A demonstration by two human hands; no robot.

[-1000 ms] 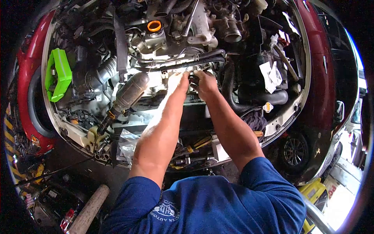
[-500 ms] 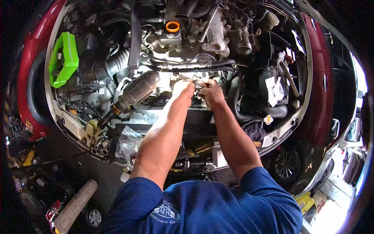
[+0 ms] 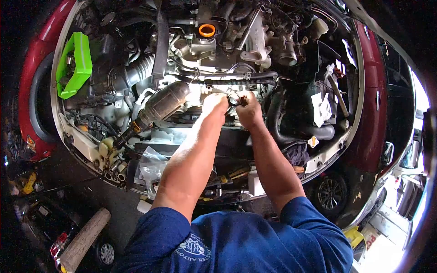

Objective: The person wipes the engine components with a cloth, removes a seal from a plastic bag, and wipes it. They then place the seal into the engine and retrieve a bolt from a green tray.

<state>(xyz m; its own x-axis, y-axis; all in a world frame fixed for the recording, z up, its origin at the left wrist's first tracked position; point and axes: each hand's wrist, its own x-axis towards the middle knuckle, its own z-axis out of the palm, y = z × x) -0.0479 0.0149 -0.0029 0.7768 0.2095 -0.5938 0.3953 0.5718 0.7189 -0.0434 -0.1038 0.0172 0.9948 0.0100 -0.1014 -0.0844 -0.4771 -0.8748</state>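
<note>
Both my hands are close together over the middle of the engine bay. A small round metal ring sits between them. My left hand has its fingers closed at the ring's left side. My right hand pinches at its right side. Just beyond my hands runs a black corrugated hose. The engine with its orange-rimmed filler opening lies farther back. Left of my hands, a dark power tool rests at a slant.
A green tray stands at the left of the bay. A hammer and white paper lie on the right. Near the front edge are a clear plastic bag, a white box and a dark cloth.
The view has shifted slightly. The ring between my hands now shows at a different tilt, with a darker rim; my hands remain in nearly the same place.
</note>
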